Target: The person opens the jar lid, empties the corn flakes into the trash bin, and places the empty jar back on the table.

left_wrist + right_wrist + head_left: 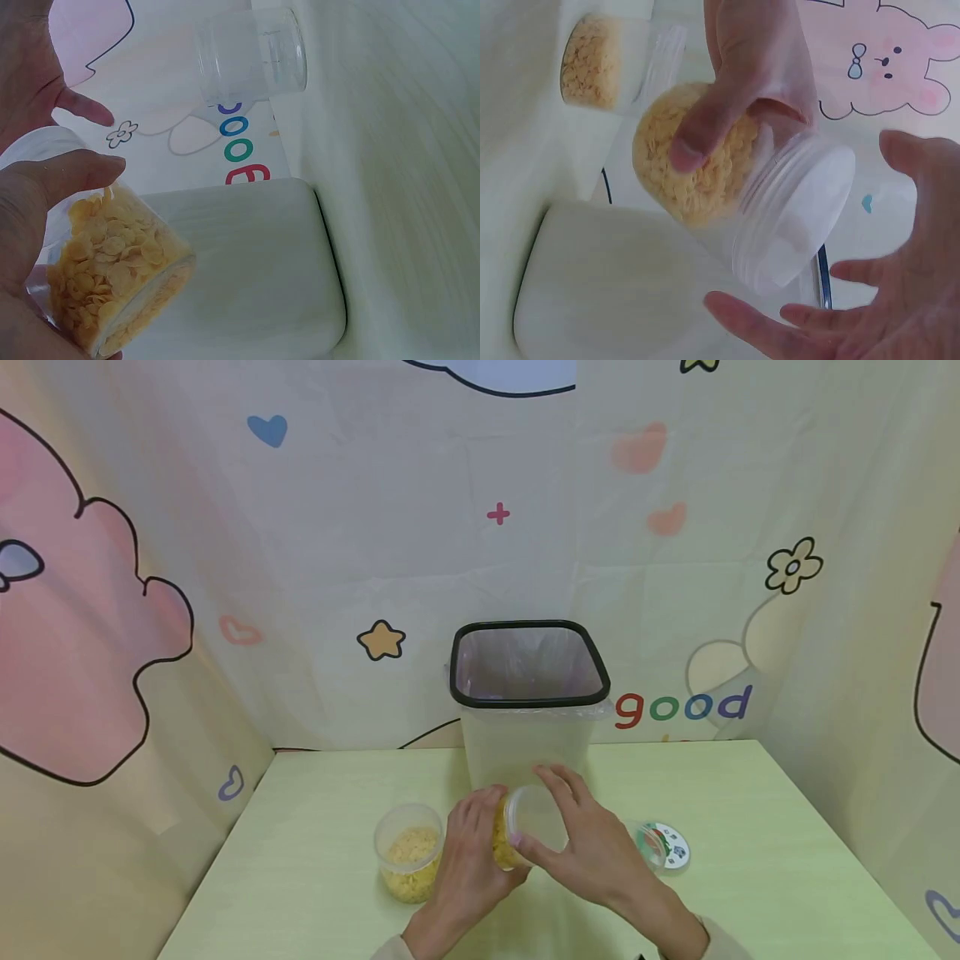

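Observation:
My left hand (pixel 471 853) grips a clear plastic jar (pixel 124 259) partly filled with yellow flakes. The jar is tilted, and its whitish lid (pixel 802 217) points toward my right hand (pixel 596 843). In the right wrist view that hand has its fingers spread, with a gap between them and the lid. A second clear jar (pixel 408 852), also holding flakes, stands on the table left of my left hand. To the right of my right hand is a clear jar (pixel 251 56) with no flakes visible in it, partly hidden by the wrist in the head view.
Behind the hands stands a pale bin (pixel 528 739) with a black rim and a plastic liner. A white printed disc (pixel 673 847) shows by the jar on the right. The light green table (pixel 750 810) ends at a curtain with cartoon prints (pixel 420 518).

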The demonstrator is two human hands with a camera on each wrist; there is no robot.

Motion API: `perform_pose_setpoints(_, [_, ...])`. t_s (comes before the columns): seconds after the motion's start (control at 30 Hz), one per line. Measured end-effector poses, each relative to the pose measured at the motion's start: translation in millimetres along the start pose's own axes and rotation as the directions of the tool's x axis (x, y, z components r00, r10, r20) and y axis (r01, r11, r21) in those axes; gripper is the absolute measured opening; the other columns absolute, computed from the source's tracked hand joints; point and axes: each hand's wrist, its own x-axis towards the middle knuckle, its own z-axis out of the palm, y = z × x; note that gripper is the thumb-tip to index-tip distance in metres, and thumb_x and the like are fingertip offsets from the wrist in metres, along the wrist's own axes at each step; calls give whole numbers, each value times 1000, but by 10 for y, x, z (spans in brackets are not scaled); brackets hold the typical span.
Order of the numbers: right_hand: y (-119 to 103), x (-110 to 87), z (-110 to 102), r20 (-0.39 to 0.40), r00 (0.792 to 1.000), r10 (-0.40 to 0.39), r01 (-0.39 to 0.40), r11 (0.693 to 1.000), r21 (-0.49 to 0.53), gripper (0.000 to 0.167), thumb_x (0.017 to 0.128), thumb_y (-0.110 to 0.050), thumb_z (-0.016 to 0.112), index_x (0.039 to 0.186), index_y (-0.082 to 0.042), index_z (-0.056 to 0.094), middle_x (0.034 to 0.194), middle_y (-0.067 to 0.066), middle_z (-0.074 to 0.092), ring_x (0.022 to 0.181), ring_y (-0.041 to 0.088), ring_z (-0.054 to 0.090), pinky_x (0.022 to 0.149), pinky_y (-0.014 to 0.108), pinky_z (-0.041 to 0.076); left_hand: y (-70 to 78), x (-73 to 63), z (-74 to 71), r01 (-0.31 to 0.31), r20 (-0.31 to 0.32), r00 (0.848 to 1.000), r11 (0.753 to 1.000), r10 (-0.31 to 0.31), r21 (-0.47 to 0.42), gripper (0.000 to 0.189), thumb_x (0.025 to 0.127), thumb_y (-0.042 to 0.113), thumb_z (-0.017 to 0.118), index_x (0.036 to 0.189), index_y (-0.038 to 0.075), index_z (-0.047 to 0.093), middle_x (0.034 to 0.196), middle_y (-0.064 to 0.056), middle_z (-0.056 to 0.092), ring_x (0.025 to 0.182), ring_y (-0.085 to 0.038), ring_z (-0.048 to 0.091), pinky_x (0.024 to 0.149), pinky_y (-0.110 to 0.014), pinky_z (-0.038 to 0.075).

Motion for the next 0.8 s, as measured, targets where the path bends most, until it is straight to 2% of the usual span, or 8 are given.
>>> perform_pose_setpoints(0.07, [-41, 0, 16, 8, 997, 74, -74, 997, -5, 79, 83, -66, 63, 148, -28, 39, 148, 2, 45, 100, 30, 67, 81, 50, 55, 0, 1, 0, 1, 1, 1000, 1000, -1, -4, 103, 47, 24, 97, 137, 10, 48, 131, -1, 57, 122, -22, 51, 105, -42, 44])
perform_pose_setpoints(0.17, [-78, 10, 29, 25, 993, 119, -118, 993, -16, 78, 82, -67, 63, 147, -29, 42, 142, 0, 50, 96, 27, 67, 81, 49, 55, 5, 9, -2, -7, -1, 1000, 1000, 7, 3, 100, 50, 25, 96, 137, 11, 48, 129, -1, 57, 121, -22, 51, 104, -41, 44])
perform_pose_setpoints(0.4, [-88, 24, 65, -5, 996, 90, -91, 995, -33, 70, 81, -64, 67, 138, -26, 52, 129, -3, 58, 95, 24, 67, 79, 44, 56, 9, 19, -1, -18, -14, 1000, 1000, 18, 22, 96, 52, 26, 94, 135, 10, 49, 128, -2, 58, 120, -23, 52, 103, -41, 45])
perform_pose_setpoints(0.5, [-73, 29, 67, -19, 999, 45, -45, 999, -18, 67, 80, -59, 71, 135, -25, 55, 128, -4, 58, 96, 23, 67, 80, 42, 56, 10, 17, -4, -20, -13, 1000, 999, 21, 32, 96, 52, 26, 94, 135, 10, 49, 128, -2, 58, 120, -22, 52, 103, -41, 45])
perform_pose_setpoints(0.63, [-35, 46, 57, -30, 997, -78, 78, 997, 2, 65, 78, -47, 77, 134, -21, 57, 130, -3, 57, 104, 21, 66, 85, 42, 57, -2, 11, -4, -26, -21, 999, 999, 27, 42, 95, 53, 27, 94, 135, 11, 48, 128, -2, 58, 119, -23, 52, 102, -40, 45])
perform_pose_setpoints(0.8, [34, 76, 32, -12, 966, -259, 259, 966, -15, 68, 76, -36, 82, 136, -20, 54, 135, 0, 55, 118, 18, 59, 92, 41, 55, -21, 10, -6, -14, -19, 1000, 999, 15, 38, 93, 53, 22, 90, 136, 12, 47, 128, -3, 58, 119, -24, 52, 102, -41, 45])
